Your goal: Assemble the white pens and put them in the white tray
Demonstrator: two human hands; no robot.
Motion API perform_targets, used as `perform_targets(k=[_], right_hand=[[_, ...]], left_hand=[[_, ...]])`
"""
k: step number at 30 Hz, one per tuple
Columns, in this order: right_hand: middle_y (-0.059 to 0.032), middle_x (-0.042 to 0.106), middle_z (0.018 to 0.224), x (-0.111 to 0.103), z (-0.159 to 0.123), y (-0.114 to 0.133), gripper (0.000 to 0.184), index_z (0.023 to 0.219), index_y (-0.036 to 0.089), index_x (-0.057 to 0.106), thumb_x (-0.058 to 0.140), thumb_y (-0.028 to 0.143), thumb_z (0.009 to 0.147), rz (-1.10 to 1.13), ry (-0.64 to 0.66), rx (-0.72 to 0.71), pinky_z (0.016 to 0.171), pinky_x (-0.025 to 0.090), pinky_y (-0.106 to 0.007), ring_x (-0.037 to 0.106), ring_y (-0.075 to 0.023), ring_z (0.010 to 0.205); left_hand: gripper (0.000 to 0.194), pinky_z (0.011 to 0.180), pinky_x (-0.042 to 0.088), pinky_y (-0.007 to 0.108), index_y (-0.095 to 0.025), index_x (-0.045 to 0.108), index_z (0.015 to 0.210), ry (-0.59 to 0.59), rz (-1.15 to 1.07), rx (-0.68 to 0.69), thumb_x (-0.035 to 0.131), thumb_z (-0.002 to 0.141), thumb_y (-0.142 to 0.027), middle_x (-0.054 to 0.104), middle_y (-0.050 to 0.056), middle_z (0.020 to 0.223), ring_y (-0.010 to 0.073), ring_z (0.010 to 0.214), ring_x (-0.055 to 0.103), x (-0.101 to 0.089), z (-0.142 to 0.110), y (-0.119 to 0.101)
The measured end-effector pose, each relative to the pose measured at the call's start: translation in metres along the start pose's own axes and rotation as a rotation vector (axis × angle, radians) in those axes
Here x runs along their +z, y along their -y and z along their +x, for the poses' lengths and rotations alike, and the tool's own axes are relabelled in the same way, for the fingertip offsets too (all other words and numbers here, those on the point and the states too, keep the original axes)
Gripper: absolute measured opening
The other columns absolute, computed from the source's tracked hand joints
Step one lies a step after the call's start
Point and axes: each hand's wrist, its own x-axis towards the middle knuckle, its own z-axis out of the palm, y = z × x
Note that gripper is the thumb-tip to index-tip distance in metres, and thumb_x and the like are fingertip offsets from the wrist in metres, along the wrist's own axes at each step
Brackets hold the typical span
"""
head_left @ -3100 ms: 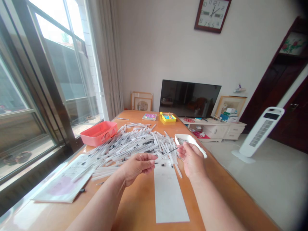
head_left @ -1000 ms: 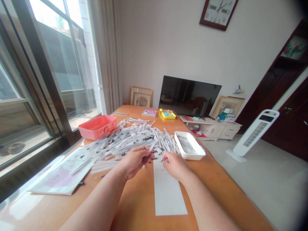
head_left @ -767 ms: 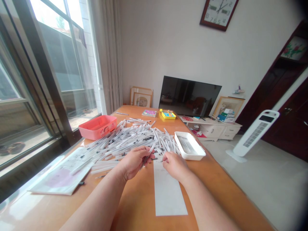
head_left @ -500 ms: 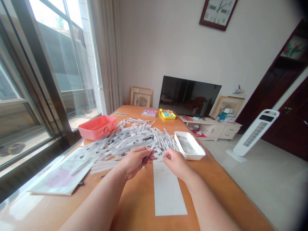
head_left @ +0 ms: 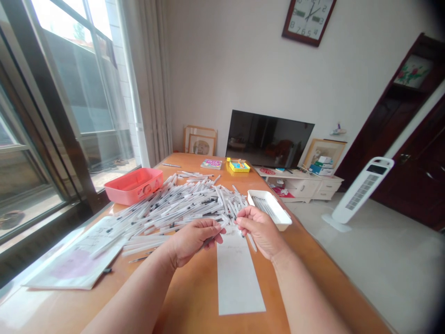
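My left hand is closed, thumb against forefinger, on a slim pen that is mostly hidden by the fingers. Facing it across a small gap, my right hand pinches with thumb and forefinger. A whitish pen slants down from beneath those fingers and seems to be held in them. Under both hands lies a long strip of white paper. Just beyond them spreads a big heap of clear pens, some with black parts.
A white tray with pens inside stands beside my right hand. A pink box sits left of the heap, near a booklet. A yellow box and a small book lie at the table's far end.
My right hand has lifted and turned, and a whitish pen now shows below its fingers. The pen in my left hand has tilted and is more hidden. The view has shifted slightly.
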Motion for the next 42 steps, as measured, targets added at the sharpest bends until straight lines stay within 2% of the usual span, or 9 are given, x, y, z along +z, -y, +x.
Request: perform_targets(k=[7, 26, 35, 42], right_hand=[[-0.0002, 0.063, 0.075, 0.005, -0.002, 0.002, 0.018, 0.09, 0.017, 0.067, 0.071, 0.028, 0.076, -0.047, 0.04, -0.02, 0.063, 0.044, -0.027, 0.054, -0.013, 0.067], [-0.0006, 0.064, 0.081, 0.008, -0.002, 0.001, 0.02, 0.091, 0.018, 0.068, 0.072, 0.031, 0.076, -0.103, 0.052, -0.031, 0.063, 0.045, -0.026, 0.054, -0.0127, 0.069], [0.0004, 0.063, 0.08, 0.008, -0.003, -0.002, 0.017, 0.091, 0.018, 0.067, 0.069, 0.029, 0.079, -0.132, 0.07, -0.042, 0.064, 0.046, -0.026, 0.056, -0.0129, 0.072], [-0.0005, 0.065, 0.082, 0.009, -0.004, 0.0, 0.02, 0.095, 0.019, 0.068, 0.07, 0.031, 0.079, -0.141, 0.099, -0.015, 0.065, 0.047, -0.027, 0.057, -0.0136, 0.073]], left_hand=[[0.032, 0.062, 0.035, 0.027, -0.014, 0.073, 0.088, 0.003, 0.045, -0.013, 0.07, 0.081, -0.044, 0.069, 0.008, 0.079, 0.0131, 0.064, 0.051, 0.003, -0.001, -0.003], [0.035, 0.06, 0.035, 0.027, -0.016, 0.074, 0.09, 0.026, 0.068, 0.03, 0.069, 0.081, -0.05, 0.068, 0.009, 0.08, 0.0147, 0.065, 0.051, -0.004, 0.004, 0.009], [0.03, 0.061, 0.034, 0.027, -0.017, 0.073, 0.09, 0.025, 0.105, 0.014, 0.065, 0.085, -0.046, 0.068, 0.009, 0.08, 0.0142, 0.065, 0.05, -0.001, 0.002, 0.006], [0.03, 0.062, 0.035, 0.027, -0.015, 0.071, 0.089, 0.02, 0.113, 0.008, 0.065, 0.085, -0.044, 0.068, 0.009, 0.08, 0.0134, 0.066, 0.05, -0.001, 0.002, 0.006]])
